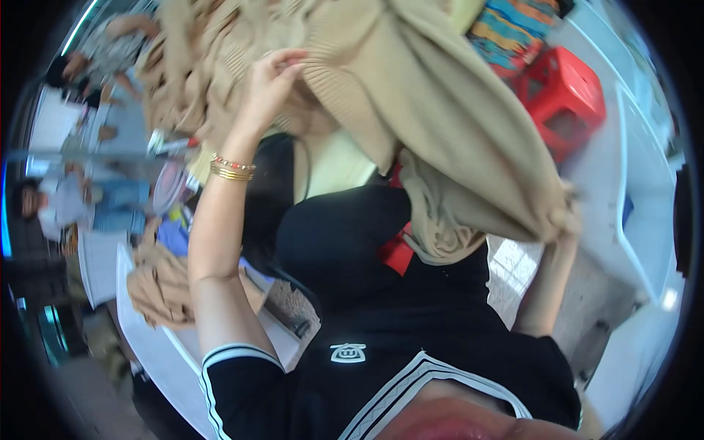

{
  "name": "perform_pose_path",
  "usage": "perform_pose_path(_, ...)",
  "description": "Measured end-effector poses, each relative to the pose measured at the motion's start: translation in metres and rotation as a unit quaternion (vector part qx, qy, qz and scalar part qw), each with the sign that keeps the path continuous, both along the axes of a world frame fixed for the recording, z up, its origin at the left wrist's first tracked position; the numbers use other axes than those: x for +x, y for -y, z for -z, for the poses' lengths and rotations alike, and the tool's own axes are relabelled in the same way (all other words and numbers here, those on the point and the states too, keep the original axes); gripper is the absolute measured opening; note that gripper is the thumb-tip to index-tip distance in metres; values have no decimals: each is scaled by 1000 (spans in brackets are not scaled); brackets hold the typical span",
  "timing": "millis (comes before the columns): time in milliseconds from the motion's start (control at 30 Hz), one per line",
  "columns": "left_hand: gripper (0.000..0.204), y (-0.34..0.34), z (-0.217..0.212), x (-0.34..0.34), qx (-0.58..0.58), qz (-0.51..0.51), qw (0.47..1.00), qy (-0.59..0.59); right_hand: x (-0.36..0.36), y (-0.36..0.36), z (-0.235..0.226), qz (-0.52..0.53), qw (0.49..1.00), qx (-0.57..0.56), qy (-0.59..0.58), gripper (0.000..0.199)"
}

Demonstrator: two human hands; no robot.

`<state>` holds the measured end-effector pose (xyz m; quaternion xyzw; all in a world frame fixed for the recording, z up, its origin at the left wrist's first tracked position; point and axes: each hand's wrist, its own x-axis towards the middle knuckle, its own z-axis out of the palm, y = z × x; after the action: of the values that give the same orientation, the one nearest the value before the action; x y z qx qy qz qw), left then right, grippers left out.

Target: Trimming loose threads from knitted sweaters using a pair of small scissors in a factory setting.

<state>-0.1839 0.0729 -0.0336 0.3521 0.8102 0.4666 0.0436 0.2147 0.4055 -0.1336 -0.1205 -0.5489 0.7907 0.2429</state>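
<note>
I hold a large beige knitted garment (440, 110) up in front of me with both hands. My left hand (270, 82), with gold and beaded bracelets on its wrist, is raised high and pinches the garment's ribbed edge. My right hand (563, 218) is lower at the right, closed on a bunched end of the same garment, with its fingers mostly hidden in the fabric. The cloth drapes between the two hands and hangs down over my black top (367, 293).
More beige knitwear (158, 282) lies piled on a white table (158, 352) at the lower left. A red plastic stool (561, 95) and striped colourful fabric (513, 29) are at the upper right. Other people (51, 205) sit at the far left.
</note>
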Motion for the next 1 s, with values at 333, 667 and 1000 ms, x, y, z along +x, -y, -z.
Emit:
perform_pose_path(333,21,63,43,59,95,-56,993,30,8,-37,24,-178,911,178,327,31)
perform_pose_path(667,24,100,-7,115,305,111,880,348,-210,15,12,-64,951,255,163,52)
perform_pose_path(1000,15,139,53,139,190,-24,900,392,-329,-1,48,-64,964,229,117,69)
